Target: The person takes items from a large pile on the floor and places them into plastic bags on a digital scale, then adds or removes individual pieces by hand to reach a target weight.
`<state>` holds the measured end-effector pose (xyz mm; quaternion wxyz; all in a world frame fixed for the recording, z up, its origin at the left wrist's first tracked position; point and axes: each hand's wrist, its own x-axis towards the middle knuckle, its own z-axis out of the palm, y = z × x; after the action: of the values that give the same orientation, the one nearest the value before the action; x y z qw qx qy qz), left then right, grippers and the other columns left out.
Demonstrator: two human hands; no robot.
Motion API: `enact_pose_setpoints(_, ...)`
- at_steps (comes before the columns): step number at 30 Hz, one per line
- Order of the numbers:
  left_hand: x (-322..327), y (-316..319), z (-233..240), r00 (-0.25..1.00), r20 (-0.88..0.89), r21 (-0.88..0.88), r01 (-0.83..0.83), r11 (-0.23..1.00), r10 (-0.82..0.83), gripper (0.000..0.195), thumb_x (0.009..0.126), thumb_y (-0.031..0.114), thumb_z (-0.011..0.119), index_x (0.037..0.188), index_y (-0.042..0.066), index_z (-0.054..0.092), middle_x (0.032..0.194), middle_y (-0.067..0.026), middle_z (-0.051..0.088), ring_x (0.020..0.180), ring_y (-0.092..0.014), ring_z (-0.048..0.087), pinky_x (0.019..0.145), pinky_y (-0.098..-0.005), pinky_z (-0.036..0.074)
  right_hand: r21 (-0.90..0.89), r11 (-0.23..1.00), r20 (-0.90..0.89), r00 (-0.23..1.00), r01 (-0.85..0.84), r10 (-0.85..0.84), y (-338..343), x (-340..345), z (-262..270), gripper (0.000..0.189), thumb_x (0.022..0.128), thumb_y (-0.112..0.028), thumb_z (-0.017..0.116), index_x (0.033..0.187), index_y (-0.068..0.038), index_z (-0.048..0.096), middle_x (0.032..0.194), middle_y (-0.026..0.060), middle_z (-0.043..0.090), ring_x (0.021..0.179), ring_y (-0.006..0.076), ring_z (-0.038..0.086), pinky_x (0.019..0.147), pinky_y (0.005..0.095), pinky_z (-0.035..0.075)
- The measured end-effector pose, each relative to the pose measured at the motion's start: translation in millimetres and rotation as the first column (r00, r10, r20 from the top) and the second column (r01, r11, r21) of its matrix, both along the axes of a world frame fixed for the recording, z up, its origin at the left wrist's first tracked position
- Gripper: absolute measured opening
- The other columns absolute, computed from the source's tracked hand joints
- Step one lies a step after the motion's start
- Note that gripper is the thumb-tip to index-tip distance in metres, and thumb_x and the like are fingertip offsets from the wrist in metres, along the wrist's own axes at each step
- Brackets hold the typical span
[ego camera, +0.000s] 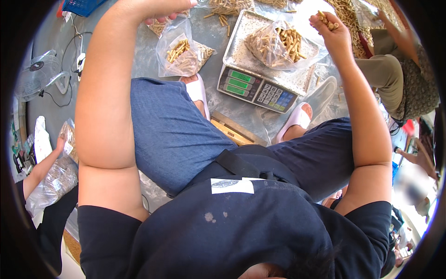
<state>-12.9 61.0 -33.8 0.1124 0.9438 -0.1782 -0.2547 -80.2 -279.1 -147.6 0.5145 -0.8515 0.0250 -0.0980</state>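
My right hand (331,30), raised at the upper right, holds several short, light-brown stick-like pieces (327,23). To its left, a clear plastic bag (266,45) full of such pieces lies with its mouth spread on the metal platform of a digital weighing scale (234,52). The scale's green displays are lit. My left hand (163,12) is partly cut off by the top edge. Its fingers hang over a bag of the same pieces (160,28), but whether they grip anything is hidden. Nearer me, another opened bag (188,57) rests on the floor.
Loose pieces (223,20) and more filled bags (231,5) lie beyond the scale. A large heap (348,26) spreads at upper right, beside a seated person (386,76). At left are a fan (35,78), cables and another person's arm (45,164). A wooden stool (231,130) shows between my legs.
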Motion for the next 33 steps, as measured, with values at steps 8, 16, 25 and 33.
enact_pose_setpoints(8, -10.7, -29.3, 11.9, 0.997, -0.064, -0.009, 0.053, 0.999, -0.054, 0.033, 0.077, 0.034, 0.054, 0.073, 0.003, 0.063, 0.060, -0.0070, 0.059, 0.054, -0.015, 0.056, 0.051, -0.0282, 0.046, -0.586, 0.811, -0.104, 0.991, 0.002, -0.078, 8.7, -1.5, 31.2, 0.039, 0.075, -0.043, 0.061, 0.089, -0.006, 0.060, 0.065, 0.0043, 0.060, 0.059, 0.0107, 0.056, 0.056, 0.0246, 0.044)
enact_pose_setpoints(16, -0.7, -23.8, -3.2, 0.991, -0.087, -0.004, 0.099, 0.995, -0.099, 0.034, 0.078, 0.035, 0.054, 0.074, 0.003, 0.063, 0.061, -0.0069, 0.059, 0.055, -0.015, 0.056, 0.052, -0.0291, 0.046, -0.913, 0.371, -0.164, 0.986, -0.167, 0.038, 12.5, -5.2, 33.0, 0.058, 0.070, -0.061, 0.054, 0.093, -0.008, 0.059, 0.086, 0.0099, 0.060, 0.082, 0.0244, 0.058, 0.070, 0.0351, 0.045)
enact_pose_setpoints(25, -8.1, -20.9, 4.8, 0.990, -0.139, -0.028, -0.004, 1.000, 0.000, 0.035, 0.078, 0.037, 0.055, 0.077, 0.003, 0.063, 0.065, -0.0064, 0.060, 0.056, -0.014, 0.056, 0.051, -0.0273, 0.047, -0.897, 0.386, -0.244, 0.970, -0.217, -0.023, 21.4, 0.8, 42.7, 0.042, 0.080, -0.047, 0.049, 0.098, -0.011, 0.061, 0.092, 0.0112, 0.058, 0.086, 0.0282, 0.057, 0.074, 0.0365, 0.045)
enact_pose_setpoints(33, -9.3, -20.8, 5.0, 0.989, -0.145, -0.022, -0.013, 1.000, 0.009, 0.034, 0.078, 0.035, 0.055, 0.080, 0.002, 0.063, 0.066, -0.0063, 0.061, 0.057, -0.013, 0.057, 0.051, -0.0270, 0.047, -0.904, 0.384, -0.177, 0.982, -0.187, 0.060, 31.9, -6.8, 42.0, 0.032, 0.083, -0.036, 0.049, 0.085, -0.009, 0.064, 0.081, 0.0127, 0.060, 0.077, 0.0308, 0.058, 0.069, 0.0402, 0.045)
